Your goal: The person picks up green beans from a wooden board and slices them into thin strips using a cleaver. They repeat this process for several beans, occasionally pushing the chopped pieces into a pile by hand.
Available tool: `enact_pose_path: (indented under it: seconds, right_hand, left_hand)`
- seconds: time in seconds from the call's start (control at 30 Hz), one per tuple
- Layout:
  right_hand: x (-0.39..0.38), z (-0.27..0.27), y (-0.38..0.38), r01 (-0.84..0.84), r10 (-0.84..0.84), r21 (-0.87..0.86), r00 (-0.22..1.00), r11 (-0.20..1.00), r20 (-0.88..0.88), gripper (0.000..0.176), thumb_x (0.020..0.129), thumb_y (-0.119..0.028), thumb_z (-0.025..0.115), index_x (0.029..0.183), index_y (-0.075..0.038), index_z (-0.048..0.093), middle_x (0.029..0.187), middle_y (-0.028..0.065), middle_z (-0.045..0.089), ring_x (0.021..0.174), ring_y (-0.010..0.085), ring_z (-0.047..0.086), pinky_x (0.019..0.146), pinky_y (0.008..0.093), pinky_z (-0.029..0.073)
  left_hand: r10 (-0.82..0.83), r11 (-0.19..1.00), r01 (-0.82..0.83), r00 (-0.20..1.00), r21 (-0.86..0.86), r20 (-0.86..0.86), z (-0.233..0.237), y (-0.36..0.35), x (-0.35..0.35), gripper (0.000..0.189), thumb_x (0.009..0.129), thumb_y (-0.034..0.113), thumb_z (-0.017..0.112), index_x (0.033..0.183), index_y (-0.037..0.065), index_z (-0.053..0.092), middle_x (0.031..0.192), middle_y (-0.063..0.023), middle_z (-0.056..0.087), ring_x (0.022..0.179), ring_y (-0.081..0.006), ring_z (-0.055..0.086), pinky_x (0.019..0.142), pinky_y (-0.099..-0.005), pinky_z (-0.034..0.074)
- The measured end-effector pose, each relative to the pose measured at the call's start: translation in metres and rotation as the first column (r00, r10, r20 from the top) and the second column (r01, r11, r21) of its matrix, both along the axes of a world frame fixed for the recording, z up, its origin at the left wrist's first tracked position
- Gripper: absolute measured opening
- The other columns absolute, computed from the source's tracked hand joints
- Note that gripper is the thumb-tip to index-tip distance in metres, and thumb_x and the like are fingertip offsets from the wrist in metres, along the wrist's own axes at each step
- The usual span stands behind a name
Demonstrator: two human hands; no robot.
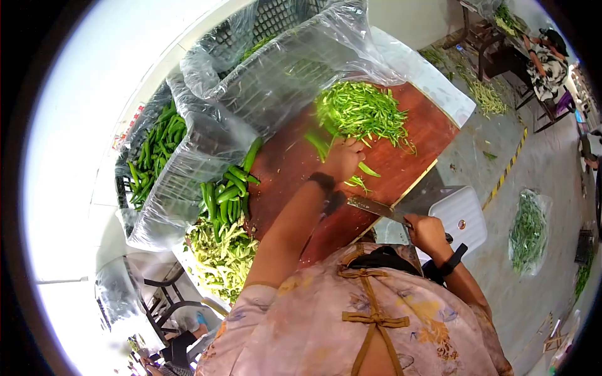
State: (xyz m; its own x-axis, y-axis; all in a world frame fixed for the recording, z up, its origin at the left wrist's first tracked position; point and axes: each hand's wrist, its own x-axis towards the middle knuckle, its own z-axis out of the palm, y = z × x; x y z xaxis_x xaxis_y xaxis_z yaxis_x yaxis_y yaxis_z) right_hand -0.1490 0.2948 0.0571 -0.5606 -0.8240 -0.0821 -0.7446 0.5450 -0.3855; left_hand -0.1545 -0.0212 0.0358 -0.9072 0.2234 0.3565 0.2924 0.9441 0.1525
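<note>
My right hand (428,235) is closed round the handle of a knife (379,208), its broad blade lying low over the front edge of the reddish-brown cutting board (288,169). My left hand (343,158) is over the middle of the board, smeared by motion, with blurred green pepper strips (317,144) right beside it. Whether its fingers grip any of them I cannot tell. Just beyond it lies a heap of sliced green peppers (364,113). A few loose slices (369,169) are between that hand and the blade.
Whole green peppers (226,194) pile at the board's left, above pale pepper trimmings (222,260). Plastic-lined crates (276,81) stand along the far side, one holding green peppers (157,147). A white stool (461,219) stands to my right. Another person (549,62) sits at the far right.
</note>
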Motion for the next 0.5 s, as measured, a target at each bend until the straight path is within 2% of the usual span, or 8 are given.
enact_pose_path:
  seconds: [0.13,0.2,0.23,0.3,0.33,0.4,0.43,0.5]
  right_hand:
    - [-0.002,0.005,-0.004,-0.015,0.014,0.018,1.000,1.000,0.021,0.009,0.077,-0.013,0.053,0.082,-0.008,0.058,0.066,0.0172,0.060,0.062,0.0360,0.059,0.054,0.0466,0.045]
    - [-0.002,0.010,-0.012,-0.022,0.021,0.031,0.999,0.999,0.038,0.010,0.077,-0.014,0.054,0.083,-0.008,0.059,0.066,0.0174,0.060,0.062,0.0361,0.059,0.054,0.0465,0.045]
    - [-0.001,0.012,-0.018,-0.024,0.021,0.043,0.998,0.999,0.053,0.011,0.077,-0.015,0.054,0.084,-0.008,0.059,0.066,0.0175,0.060,0.062,0.0362,0.059,0.055,0.0465,0.046]
    - [0.000,0.016,-0.033,-0.052,0.050,0.016,0.995,0.999,0.088,0.012,0.078,-0.017,0.055,0.084,-0.008,0.060,0.069,0.0185,0.060,0.064,0.0370,0.059,0.057,0.0469,0.046]
    - [0.001,0.018,-0.042,-0.073,0.074,-0.011,0.990,0.997,0.123,0.014,0.079,-0.019,0.055,0.085,-0.008,0.060,0.071,0.0195,0.060,0.067,0.0378,0.059,0.058,0.0473,0.046]
    - [0.004,0.020,-0.064,-0.104,0.116,-0.065,0.967,0.992,0.225,0.017,0.079,-0.022,0.056,0.084,-0.006,0.060,0.073,0.0205,0.060,0.070,0.0390,0.058,0.061,0.0480,0.046]
    - [0.004,0.021,-0.074,-0.115,0.148,-0.117,0.934,0.986,0.326,0.020,0.079,-0.024,0.057,0.084,-0.005,0.059,0.076,0.0215,0.060,0.074,0.0402,0.058,0.064,0.0488,0.045]
    - [0.000,0.014,-0.095,-0.173,0.196,-0.096,0.916,0.980,0.351,0.023,0.080,-0.025,0.057,0.083,-0.003,0.058,0.078,0.0221,0.059,0.076,0.0410,0.057,0.066,0.0492,0.045]
  left_hand:
    - [-0.015,0.997,0.007,0.994,-0.082,-0.104,-0.005,-0.004,-0.003,0.001,0.069,0.014,0.058,0.069,0.013,0.059,0.079,-0.0015,0.053,0.090,-0.0199,0.051,0.078,-0.0370,0.037]
    - [0.173,0.967,-0.181,0.983,0.177,0.058,-0.003,-0.014,0.007,0.005,0.069,0.013,0.061,0.074,0.011,0.061,0.077,-0.0056,0.057,0.081,-0.0245,0.056,0.074,-0.0397,0.042]
    - [0.180,0.966,-0.188,0.982,0.176,0.059,0.004,-0.020,0.016,0.005,0.069,0.013,0.061,0.074,0.011,0.061,0.077,-0.0056,0.057,0.081,-0.0245,0.056,0.074,-0.0397,0.042]
    - [0.387,0.801,-0.309,0.921,0.513,-0.051,0.024,-0.036,0.043,0.012,0.072,0.015,0.061,0.080,0.007,0.063,0.079,-0.0117,0.063,0.074,-0.0304,0.060,0.069,-0.0417,0.046]
    - [0.398,0.797,-0.318,0.916,0.513,-0.052,0.047,-0.035,0.060,0.012,0.072,0.015,0.061,0.080,0.007,0.063,0.079,-0.0117,0.063,0.074,-0.0304,0.060,0.069,-0.0417,0.046]
    - [0.562,0.461,-0.586,0.774,0.666,0.293,0.099,-0.032,0.094,0.025,0.076,0.014,0.064,0.099,0.003,0.065,0.093,-0.0172,0.064,0.082,-0.0277,0.063,0.072,-0.0354,0.050]
    - [0.573,0.453,-0.592,0.766,0.667,0.291,0.088,-0.048,0.108,0.025,0.076,0.014,0.064,0.099,0.003,0.065,0.093,-0.0172,0.064,0.082,-0.0277,0.063,0.072,-0.0354,0.050]
    - [0.711,0.472,-0.697,0.663,0.541,0.235,0.047,-0.078,0.134,0.025,0.078,0.017,0.064,0.098,0.002,0.064,0.093,-0.0181,0.064,0.083,-0.0263,0.064,0.071,-0.0346,0.050]
